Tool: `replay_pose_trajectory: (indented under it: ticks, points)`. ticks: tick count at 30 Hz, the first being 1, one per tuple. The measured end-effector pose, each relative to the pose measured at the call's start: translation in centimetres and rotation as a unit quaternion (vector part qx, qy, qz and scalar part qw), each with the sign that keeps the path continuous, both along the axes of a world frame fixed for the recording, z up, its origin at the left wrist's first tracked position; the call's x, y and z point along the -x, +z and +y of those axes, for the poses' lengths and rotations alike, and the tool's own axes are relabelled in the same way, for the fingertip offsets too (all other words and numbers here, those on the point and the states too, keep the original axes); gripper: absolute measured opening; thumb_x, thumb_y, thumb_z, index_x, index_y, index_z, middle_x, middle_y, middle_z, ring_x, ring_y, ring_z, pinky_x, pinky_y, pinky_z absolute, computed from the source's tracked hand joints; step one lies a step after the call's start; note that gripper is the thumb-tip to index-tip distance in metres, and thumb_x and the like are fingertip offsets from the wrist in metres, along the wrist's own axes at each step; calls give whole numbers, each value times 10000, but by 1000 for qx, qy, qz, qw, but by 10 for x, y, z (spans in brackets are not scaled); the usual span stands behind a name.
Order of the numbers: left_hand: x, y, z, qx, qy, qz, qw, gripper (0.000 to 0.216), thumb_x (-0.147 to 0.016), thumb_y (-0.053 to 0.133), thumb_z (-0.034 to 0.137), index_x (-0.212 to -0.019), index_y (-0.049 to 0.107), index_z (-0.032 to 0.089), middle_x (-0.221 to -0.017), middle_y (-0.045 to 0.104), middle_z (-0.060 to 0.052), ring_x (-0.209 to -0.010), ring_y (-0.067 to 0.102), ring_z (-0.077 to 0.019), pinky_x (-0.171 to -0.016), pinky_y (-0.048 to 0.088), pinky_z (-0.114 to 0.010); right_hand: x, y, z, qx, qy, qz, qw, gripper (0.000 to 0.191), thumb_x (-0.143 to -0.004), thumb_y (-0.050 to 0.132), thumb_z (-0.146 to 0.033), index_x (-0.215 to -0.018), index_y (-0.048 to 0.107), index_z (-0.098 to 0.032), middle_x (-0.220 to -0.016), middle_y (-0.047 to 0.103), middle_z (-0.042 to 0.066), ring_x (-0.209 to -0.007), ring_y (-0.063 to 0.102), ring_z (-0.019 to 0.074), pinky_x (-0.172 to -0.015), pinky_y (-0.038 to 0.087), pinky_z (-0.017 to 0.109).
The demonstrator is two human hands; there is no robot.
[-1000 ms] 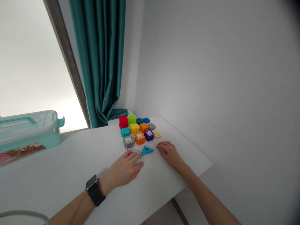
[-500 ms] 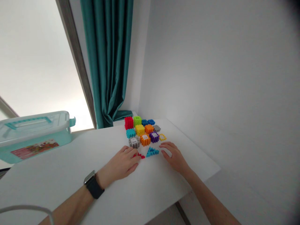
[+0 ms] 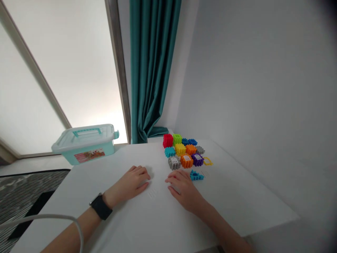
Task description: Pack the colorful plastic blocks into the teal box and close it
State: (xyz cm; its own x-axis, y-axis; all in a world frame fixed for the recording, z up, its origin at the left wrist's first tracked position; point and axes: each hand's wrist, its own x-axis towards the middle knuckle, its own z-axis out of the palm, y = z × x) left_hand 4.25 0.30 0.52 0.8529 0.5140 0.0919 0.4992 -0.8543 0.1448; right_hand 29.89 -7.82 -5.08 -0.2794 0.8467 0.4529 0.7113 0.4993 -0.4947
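Observation:
My left hand [image 3: 133, 183], with a dark watch on the wrist, rests on the white table [image 3: 147, 225] left of the blocks. Its thumb and fingers are apart, and I see nothing held in it. My right hand [image 3: 185, 191] reaches in just in front of a grey toothed block [image 3: 174, 162], thumb parted from curved fingers. Anything under its palm is hidden; no red flat piece shows. Against its right side lies a light blue triangular piece [image 3: 196, 175]. An orange block [image 3: 186, 161] and a purple block [image 3: 197, 159] stand behind it.
Further back are red [image 3: 167, 141], green [image 3: 177, 139], yellow [image 3: 180, 149] and several other blocks, with a yellow frame piece [image 3: 207, 161] to the right. A lidded turquoise box [image 3: 88, 151] stands at the back left. A pale cable [image 3: 52, 216] crosses the lower left.
The view has swung left, so the scene sits further right. My left hand has come away from the red piece, which is out of sight now. My right hand has moved left, before the grey block.

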Motion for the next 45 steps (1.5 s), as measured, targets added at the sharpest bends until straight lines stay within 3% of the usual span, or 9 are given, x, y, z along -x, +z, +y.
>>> replay_pose_trajectory:
  ticks: [5, 10, 16, 23, 32, 39, 45]
  points:
    - [23, -10, -8, -8, 24, -6, 1000, 161, -930, 561, 242, -1068, 644, 228, -1040, 642, -52, -1001, 587, -209, -875, 440, -343, 28, 4, 4, 89, 77, -26, 993, 230, -863, 656, -162, -1073, 693, -247, -1140, 663, 72, -1107, 559, 259, -993, 417, 446]
    - [33, -16, -10, 4, 48, -30, 998, 229, -922, 576, 236, -1142, 638, 237, -1125, 648, -58, -1083, 571, -222, -936, 448, -368, 39, 7, 15, 129, 109, -35, 985, 287, -854, 694, -192, -1138, 677, -238, -1184, 649, 81, -1142, 539, 269, -1013, 408, 445]
    - [33, -19, -10, 22, 68, -50, 996, 214, -921, 561, 217, -1115, 652, 225, -1124, 652, -65, -1085, 573, -224, -938, 458, -379, 46, 10, 32, 153, 123, -50, 979, 177, -834, 726, -175, -998, 671, -214, -1121, 638, 67, -1122, 546, 256, -991, 412, 425]
    - [37, -23, -8, 33, 82, -69, 994, 182, -917, 558, 202, -1071, 654, 214, -1108, 660, -65, -1068, 577, -219, -916, 461, -368, 61, 5, 52, 139, 130, -50, 981, 146, -845, 723, -188, -967, 645, -200, -1070, 621, 65, -1069, 556, 241, -955, 428, 407]
    - [57, -23, 3, -13, 143, -65, 987, 176, -911, 557, 212, -1057, 657, 204, -1066, 651, -78, -1028, 580, -225, -860, 475, -363, 85, 2, 83, 85, 112, -72, 987, 79, -885, 670, -183, -961, 657, -201, -1032, 645, 69, -1038, 568, 246, -951, 417, 416]
    - [56, -24, 3, -19, 145, -67, 987, 177, -912, 559, 225, -1055, 661, 206, -1055, 645, -78, -1024, 572, -231, -865, 471, -376, 90, -2, 82, 79, 86, -58, 991, 147, -916, 636, -228, -1060, 661, -207, -1052, 649, 72, -1063, 554, 255, -945, 402, 420]
    - [55, -25, 2, -19, 146, -69, 987, 171, -911, 566, 230, -1049, 665, 208, -1050, 641, -76, -1011, 568, -229, -856, 466, -374, 90, -4, 77, 124, 82, -15, 989, 154, -837, 736, -221, -968, 658, -203, -1044, 637, 61, -1070, 547, 251, -953, 397, 411]
